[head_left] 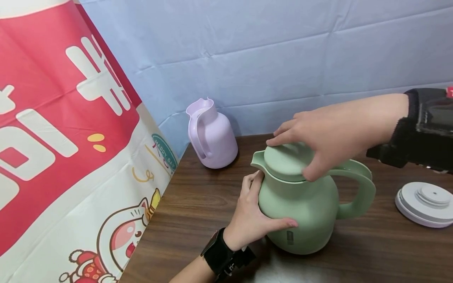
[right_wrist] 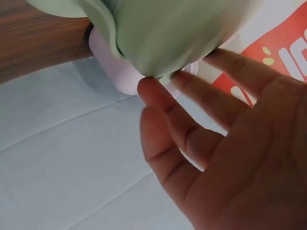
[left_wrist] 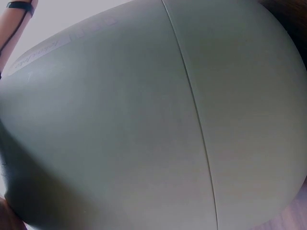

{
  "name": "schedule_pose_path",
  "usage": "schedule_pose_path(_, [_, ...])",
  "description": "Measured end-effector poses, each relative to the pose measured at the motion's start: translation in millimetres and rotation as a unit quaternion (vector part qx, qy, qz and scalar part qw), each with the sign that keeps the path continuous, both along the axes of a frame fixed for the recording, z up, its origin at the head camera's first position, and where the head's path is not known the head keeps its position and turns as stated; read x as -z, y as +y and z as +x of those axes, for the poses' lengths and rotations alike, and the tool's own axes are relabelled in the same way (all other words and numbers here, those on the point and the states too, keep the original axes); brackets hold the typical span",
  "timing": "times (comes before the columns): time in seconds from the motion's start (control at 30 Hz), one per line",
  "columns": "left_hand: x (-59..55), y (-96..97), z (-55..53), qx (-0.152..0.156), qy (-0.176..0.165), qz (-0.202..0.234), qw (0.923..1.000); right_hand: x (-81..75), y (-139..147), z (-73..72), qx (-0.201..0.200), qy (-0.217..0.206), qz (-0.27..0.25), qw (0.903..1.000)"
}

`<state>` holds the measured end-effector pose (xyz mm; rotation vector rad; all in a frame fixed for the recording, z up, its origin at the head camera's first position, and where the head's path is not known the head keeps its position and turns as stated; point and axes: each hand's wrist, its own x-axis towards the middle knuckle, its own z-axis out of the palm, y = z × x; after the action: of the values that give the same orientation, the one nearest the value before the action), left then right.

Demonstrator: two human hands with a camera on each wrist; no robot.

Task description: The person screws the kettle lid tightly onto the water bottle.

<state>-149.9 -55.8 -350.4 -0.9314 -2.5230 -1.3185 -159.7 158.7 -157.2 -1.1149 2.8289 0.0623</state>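
Observation:
A green thermos jug [head_left: 301, 212] stands upright on the table, its spout to the left and its handle to the right. My left hand [head_left: 253, 216] grips the round body from the left, thumb across the front. Over the top, my right hand [head_left: 332, 129] holds the green lid [head_left: 288, 159] with fingers at the far edge and thumb at the near edge. The lid sits in the jug's mouth. In the right wrist view, fingertips of the right hand [right_wrist: 230, 129] touch the lid's rim. The jug's body [left_wrist: 124, 110] fills the left wrist view, which hides the left fingers.
A lilac jug [head_left: 219, 137] without a lid stands at the table's back left, near the pale blue cloth [head_left: 269, 59]. On the right lies a round white and lilac lid [head_left: 426, 204]. A red and white printed cloth [head_left: 70, 129] hangs along the left of the wooden table [head_left: 184, 220].

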Motion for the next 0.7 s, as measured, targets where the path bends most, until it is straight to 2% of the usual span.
schedule_pose_path(0.33, [0.9,0.9,-0.1,0.001,0.0,-0.001,1.0,6.7,-1.6,1.5,0.016,0.076,-0.025,0.9967])
schedule_pose_path(0.47, [0.6,1.8,0.8,0.002,-0.002,-0.002,1.0,6.2,1.1,0.5,0.044,0.085,-0.006,0.9954])
schedule_pose_path(0.57, [-0.3,2.1,1.2,0.001,-0.002,-0.001,1.0,0.7,7.0,-2.8,0.05,0.057,0.008,0.9971])
schedule_pose_path(0.7, [-0.6,1.3,0.7,0.002,-0.003,0.002,1.0,-5.5,13.8,-7.4,0.019,-0.044,-0.007,0.9988])
